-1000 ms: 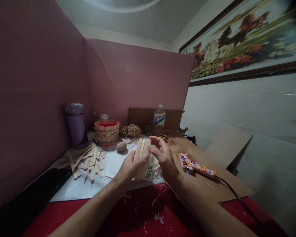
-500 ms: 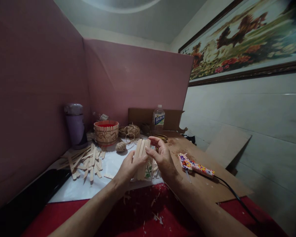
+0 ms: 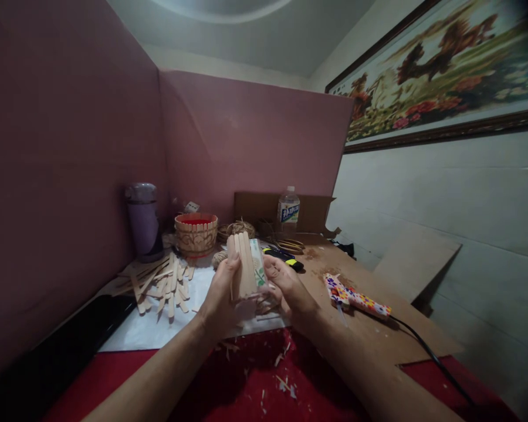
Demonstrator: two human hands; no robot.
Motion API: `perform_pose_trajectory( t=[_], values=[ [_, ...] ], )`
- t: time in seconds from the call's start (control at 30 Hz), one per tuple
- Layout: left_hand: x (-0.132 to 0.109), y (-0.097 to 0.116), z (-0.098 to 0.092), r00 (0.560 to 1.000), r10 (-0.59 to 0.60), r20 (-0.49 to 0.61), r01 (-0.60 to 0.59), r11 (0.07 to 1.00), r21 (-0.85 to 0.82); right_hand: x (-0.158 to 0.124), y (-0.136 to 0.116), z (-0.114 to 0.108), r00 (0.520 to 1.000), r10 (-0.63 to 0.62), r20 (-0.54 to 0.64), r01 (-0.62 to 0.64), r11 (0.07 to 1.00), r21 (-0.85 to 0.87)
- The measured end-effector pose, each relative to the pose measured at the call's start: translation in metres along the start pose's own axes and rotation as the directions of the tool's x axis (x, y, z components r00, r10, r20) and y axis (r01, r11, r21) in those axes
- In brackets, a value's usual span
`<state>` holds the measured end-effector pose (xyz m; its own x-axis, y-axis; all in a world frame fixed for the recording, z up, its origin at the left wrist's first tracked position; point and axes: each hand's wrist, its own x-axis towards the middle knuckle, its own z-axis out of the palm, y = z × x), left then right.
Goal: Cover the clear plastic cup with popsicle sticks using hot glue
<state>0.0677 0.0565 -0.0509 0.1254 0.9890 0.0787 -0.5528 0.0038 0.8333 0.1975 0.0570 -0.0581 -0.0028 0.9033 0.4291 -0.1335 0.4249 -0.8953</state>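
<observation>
Several flat craft sticks [image 3: 243,266] stand side by side against a small clear-edged box [image 3: 259,265] with a green leaf print. My left hand [image 3: 222,288] is closed around the left side, its thumb on the sticks. On the right side, my right hand [image 3: 289,287] grips the box's edge, its lower fingers partly hidden. The printed strip to the right of the sticks is uncovered. Beyond my right hand lies a black-and-yellow tool [image 3: 286,258], partly hidden. A flower-patterned glue gun [image 3: 356,299] rests on the cardboard to the right.
Loose craft sticks [image 3: 167,287] are piled on white paper at the left, near a purple flask [image 3: 143,225]. Behind stand a stick-covered basket [image 3: 196,235], twine [image 3: 240,228] and a plastic bottle [image 3: 289,211]. The glue gun's black cord [image 3: 435,357] runs right over the red cloth [image 3: 264,375].
The box with its sticks has tilted and moved slightly left and up. My right fingers have shifted off the sticks to the box's right edge, showing more of the leaf print.
</observation>
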Motion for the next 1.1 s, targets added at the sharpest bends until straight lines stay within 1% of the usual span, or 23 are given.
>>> perform_pose_trajectory(
  t=[0.07, 0.1, 0.13, 0.2, 0.4, 0.5, 0.67, 0.77, 0.9, 0.97, 1.1],
  values=[
    [-0.001, 0.003, 0.001, 0.999, 0.004, -0.035, -0.004, 1.000, -0.008, -0.002, -0.003, 0.001, 0.982, 0.172, 0.075, -0.178, 0.981, 0.081],
    [-0.001, 0.004, 0.001, 0.999, 0.005, -0.047, -0.006, 1.000, -0.009, -0.003, -0.004, 0.002, 0.968, 0.232, 0.099, -0.242, 0.964, 0.110],
    [-0.002, 0.006, 0.002, 0.998, 0.006, -0.056, -0.006, 1.000, -0.009, -0.003, -0.005, 0.002, 0.958, 0.263, 0.110, -0.276, 0.953, 0.127],
    [-0.003, 0.009, 0.004, 0.998, -0.006, -0.057, 0.005, 1.000, -0.014, -0.002, -0.006, 0.002, 0.953, 0.278, 0.119, -0.293, 0.947, 0.133],
    [-0.008, 0.017, 0.012, 0.994, -0.046, -0.100, 0.041, 0.998, -0.058, -0.003, -0.004, 0.002, 0.962, 0.220, 0.162, -0.243, 0.960, 0.140],
    [-0.009, 0.016, 0.012, 0.995, -0.044, -0.086, 0.039, 0.998, -0.059, -0.004, -0.005, 0.002, 0.962, 0.173, 0.212, -0.204, 0.970, 0.135],
    [-0.006, 0.011, 0.006, 0.999, -0.011, -0.051, 0.008, 0.998, -0.058, -0.003, -0.005, 0.002, 0.965, 0.101, 0.241, -0.112, 0.993, 0.031],
    [-0.005, 0.009, 0.006, 0.998, -0.020, -0.066, 0.015, 0.997, -0.073, -0.002, 0.000, 0.002, 0.964, 0.041, 0.261, -0.042, 0.999, -0.005],
    [-0.005, 0.010, 0.008, 0.994, -0.023, -0.106, 0.018, 0.998, -0.055, -0.001, 0.004, 0.001, 0.972, 0.010, 0.237, 0.006, 0.998, -0.069],
    [-0.005, 0.010, 0.009, 0.995, 0.006, -0.096, -0.012, 0.999, -0.053, -0.001, 0.004, 0.001, 0.976, 0.016, 0.217, 0.009, 0.994, -0.112],
    [-0.004, 0.009, 0.006, 0.996, 0.070, -0.062, -0.071, 0.997, -0.011, -0.001, 0.004, 0.000, 0.977, 0.019, 0.214, 0.017, 0.987, -0.163]
  ],
)
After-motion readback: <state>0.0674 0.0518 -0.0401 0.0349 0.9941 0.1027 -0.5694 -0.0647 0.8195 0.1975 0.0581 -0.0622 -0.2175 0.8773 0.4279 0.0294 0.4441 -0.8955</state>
